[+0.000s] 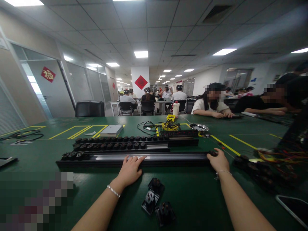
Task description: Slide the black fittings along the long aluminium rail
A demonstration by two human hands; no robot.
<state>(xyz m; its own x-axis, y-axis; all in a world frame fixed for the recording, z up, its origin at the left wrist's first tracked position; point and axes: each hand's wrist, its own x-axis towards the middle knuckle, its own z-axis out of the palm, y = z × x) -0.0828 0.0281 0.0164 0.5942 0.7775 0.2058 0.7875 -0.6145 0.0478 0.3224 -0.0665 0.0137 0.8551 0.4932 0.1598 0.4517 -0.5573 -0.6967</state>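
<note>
A long black rail (173, 159) with a shiny metal channel lies across the green table. Several round black modules (78, 155) sit in its left end. My left hand (131, 169) rests on the rail left of its middle, fingers spread over the front edge and channel, holding nothing. At the rail's right end my right hand (218, 159) has its thumb and fingers closed around a small black module (212, 153), partly hidden by the fingers. Between my forearms lie loose black modules: one upper (156, 183), one pale-topped (150, 200) and one lower (165, 212).
Behind the rail lie more black rails (120, 146) with modules, a grey box (112, 130), a yellow basket (170, 118), tangled cables and a metal dish (199, 127). Black parts and coloured wires lie at right, near a phone-like device (295, 207). People sit across the table.
</note>
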